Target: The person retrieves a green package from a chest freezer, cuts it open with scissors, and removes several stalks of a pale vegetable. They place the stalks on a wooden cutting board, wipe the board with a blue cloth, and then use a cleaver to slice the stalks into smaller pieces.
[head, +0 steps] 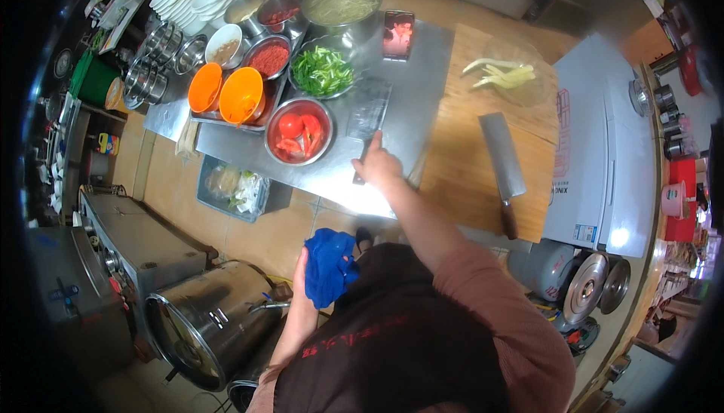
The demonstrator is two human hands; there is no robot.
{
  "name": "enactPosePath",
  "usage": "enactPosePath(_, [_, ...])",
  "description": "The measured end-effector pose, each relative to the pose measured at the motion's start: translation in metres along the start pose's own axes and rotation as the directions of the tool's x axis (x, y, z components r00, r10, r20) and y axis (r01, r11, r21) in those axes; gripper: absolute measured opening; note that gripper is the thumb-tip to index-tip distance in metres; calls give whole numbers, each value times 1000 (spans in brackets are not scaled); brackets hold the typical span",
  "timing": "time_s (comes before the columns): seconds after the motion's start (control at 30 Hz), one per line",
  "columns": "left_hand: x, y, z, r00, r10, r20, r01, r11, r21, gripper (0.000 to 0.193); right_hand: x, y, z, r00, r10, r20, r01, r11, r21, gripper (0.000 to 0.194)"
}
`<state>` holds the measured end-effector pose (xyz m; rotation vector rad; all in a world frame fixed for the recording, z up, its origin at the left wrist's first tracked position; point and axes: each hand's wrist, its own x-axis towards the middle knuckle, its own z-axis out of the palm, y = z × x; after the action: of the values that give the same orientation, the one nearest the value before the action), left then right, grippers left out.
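My left hand (301, 277) holds a bunched blue cloth (327, 269) in front of my apron. My right hand (380, 165) is at the dark handle (358, 179) of a broad-bladed knife (369, 110) lying on the steel table (410, 93). Its thumb crosses the handle and its index finger points out towards the blade; whether the other fingers close around the handle is hidden. Left of this knife sits a steel bowl (270, 144) of cut tomatoes (291, 126). A bowl of chopped green onions (321, 71) stands beyond it.
A cleaver (503, 155) and pale peeled strips (506, 75) lie on the wooden board (458, 170). A phone (398, 37), orange bowls (242, 96) and a noodle bowl (342, 3) stand on the table. A grey waste bin (271, 195) and a steel drum (220, 294) stand below.
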<state>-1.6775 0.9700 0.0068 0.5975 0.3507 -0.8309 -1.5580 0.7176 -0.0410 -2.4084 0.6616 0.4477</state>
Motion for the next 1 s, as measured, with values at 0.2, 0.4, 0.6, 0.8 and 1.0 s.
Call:
enactPosePath(0.2, [6, 5, 6, 1000, 9, -17, -9, 1000, 28, 67, -7, 27, -10, 993, 108, -42, -76, 884, 461, 50])
enactPosePath(0.4, [58, 15, 50, 998, -70, -4, 68, 945, 321, 70, -81, 124, -37, 942, 113, -316, 152, 697, 701, 42])
enactPosePath(0.6, [201, 31, 115, 944, 241, 224, -296, 323, 899, 43, -119, 202, -41, 884, 295, -363, 184, 494, 850, 30])
enactPosePath(0.8, [347, 14, 126, 846, -1, 533, -419, -621, 663, 44, -116, 218, -23, 807, 375, -457, 267, 459, 847, 32])
enactPosePath(1.0, [310, 7, 76, 686, -120, 718, -619, -615, 488, 38, -119, 220, -27, 874, 298, -384, 227, 449, 864, 35])
